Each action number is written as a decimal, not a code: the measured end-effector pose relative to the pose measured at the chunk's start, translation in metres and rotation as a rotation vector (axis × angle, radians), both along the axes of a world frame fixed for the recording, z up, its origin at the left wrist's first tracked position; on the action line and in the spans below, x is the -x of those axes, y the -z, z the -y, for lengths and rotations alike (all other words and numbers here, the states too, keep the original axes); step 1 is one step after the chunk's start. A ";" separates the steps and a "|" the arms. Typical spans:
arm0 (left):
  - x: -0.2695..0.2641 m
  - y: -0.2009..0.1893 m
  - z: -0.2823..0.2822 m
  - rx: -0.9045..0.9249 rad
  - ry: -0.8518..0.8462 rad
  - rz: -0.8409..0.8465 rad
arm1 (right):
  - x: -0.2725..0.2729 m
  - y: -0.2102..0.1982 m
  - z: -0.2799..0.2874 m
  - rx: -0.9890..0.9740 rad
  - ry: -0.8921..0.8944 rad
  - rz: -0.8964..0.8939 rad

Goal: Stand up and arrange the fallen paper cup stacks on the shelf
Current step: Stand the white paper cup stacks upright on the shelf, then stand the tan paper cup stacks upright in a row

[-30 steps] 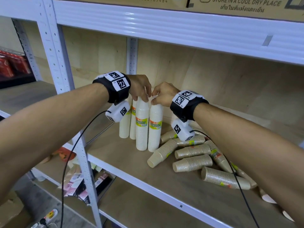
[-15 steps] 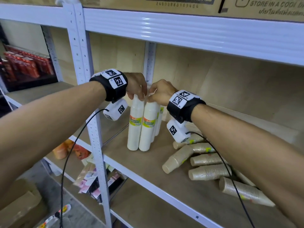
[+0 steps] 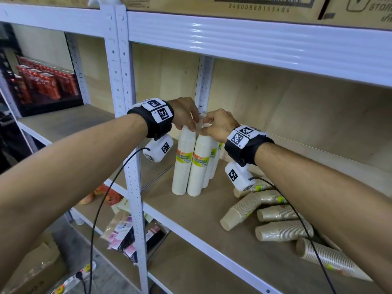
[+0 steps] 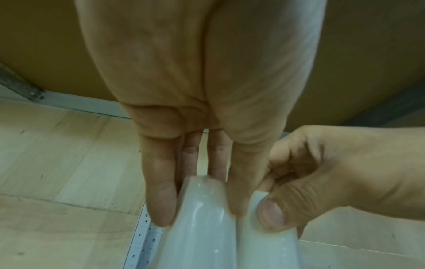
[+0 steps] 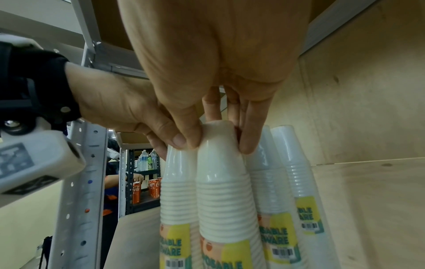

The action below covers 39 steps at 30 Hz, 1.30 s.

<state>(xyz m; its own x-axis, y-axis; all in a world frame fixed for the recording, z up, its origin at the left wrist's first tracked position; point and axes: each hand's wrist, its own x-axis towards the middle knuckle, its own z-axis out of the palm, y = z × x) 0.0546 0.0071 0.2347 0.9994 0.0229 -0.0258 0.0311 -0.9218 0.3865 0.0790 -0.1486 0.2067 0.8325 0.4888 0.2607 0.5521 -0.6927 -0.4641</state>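
Note:
Several white paper cup stacks stand upright, bottoms up, at the left end of the wooden shelf (image 3: 203,213). My left hand (image 3: 191,122) grips the top of the front left stack (image 3: 182,166), its fingers (image 4: 161,200) wrapped around that stack's top (image 4: 202,227). My right hand (image 3: 206,129) pinches the top of the front right stack (image 3: 198,168), with thumb and fingers (image 5: 181,138) on either side of it (image 5: 223,191). Two more stacks (image 5: 266,182) stand behind. Brown cup stacks (image 3: 282,230) lie fallen on the right.
A white perforated post (image 3: 131,166) rises just left of the standing stacks. The upper shelf beam (image 3: 254,45) runs overhead with cardboard boxes on it. Red cans (image 3: 42,83) fill the neighbouring shelf. Packets (image 3: 125,232) lie on the lower shelf.
The two front white stacks now stand pressed side by side in front of the others. Both hands have kept their hold on the tops. The head view has swung left.

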 end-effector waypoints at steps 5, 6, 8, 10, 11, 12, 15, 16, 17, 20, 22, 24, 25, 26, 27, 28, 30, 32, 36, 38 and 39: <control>0.002 -0.005 0.000 0.006 -0.007 0.009 | -0.005 0.000 -0.001 0.015 0.002 0.012; 0.002 -0.006 0.000 0.007 -0.006 0.013 | -0.006 -0.001 0.000 0.013 0.001 0.012; 0.003 -0.010 0.001 0.002 -0.003 0.030 | -0.007 -0.003 0.001 0.010 -0.006 0.016; 0.004 -0.015 0.003 -0.013 0.001 0.059 | -0.007 -0.006 0.005 0.009 -0.010 0.026; 0.005 -0.018 0.004 -0.026 0.007 0.077 | -0.008 -0.008 0.007 0.000 -0.009 0.030; 0.006 -0.021 0.006 -0.037 0.016 0.100 | -0.009 -0.010 0.011 -0.012 -0.004 0.034; 0.009 -0.028 0.014 -0.052 0.040 0.174 | -0.012 -0.015 0.026 -0.022 0.029 0.055; 0.009 -0.030 0.018 -0.046 0.048 0.190 | -0.014 -0.017 0.033 -0.017 0.048 0.060; 0.010 -0.032 0.022 -0.038 0.060 0.200 | -0.015 -0.017 0.040 -0.011 0.066 0.066; 0.010 -0.036 0.041 -0.015 0.110 0.210 | -0.019 -0.015 0.064 0.018 0.116 0.068; 0.010 -0.034 0.056 0.002 0.139 0.214 | -0.022 -0.009 0.081 0.032 0.155 0.047; 0.009 -0.030 0.071 0.014 0.174 0.211 | -0.026 0.000 0.098 0.044 0.190 0.014; 0.009 -0.027 0.079 0.021 0.193 0.206 | -0.028 0.005 0.106 0.051 0.206 -0.011; 0.009 -0.022 0.087 0.029 0.210 0.198 | -0.030 0.011 0.114 0.066 0.222 -0.040; 0.010 -0.018 0.094 0.037 0.224 0.187 | -0.033 0.017 0.121 0.094 0.236 -0.071; 0.010 -0.011 0.101 0.043 0.236 0.170 | -0.035 0.023 0.129 0.137 0.251 -0.102; 0.010 0.006 0.112 0.054 0.260 0.126 | -0.039 0.038 0.144 0.218 0.273 -0.162; 0.012 0.026 0.121 0.074 0.281 0.070 | -0.041 0.053 0.156 0.277 0.286 -0.224; 0.018 0.070 0.133 0.082 0.296 -0.029 | -0.043 0.084 0.170 0.359 0.270 -0.259; 0.021 0.097 0.138 0.068 0.300 -0.078 | -0.045 0.095 0.173 0.398 0.249 -0.262; 0.023 0.111 0.140 0.067 0.300 -0.108 | -0.047 0.101 0.175 0.413 0.233 -0.271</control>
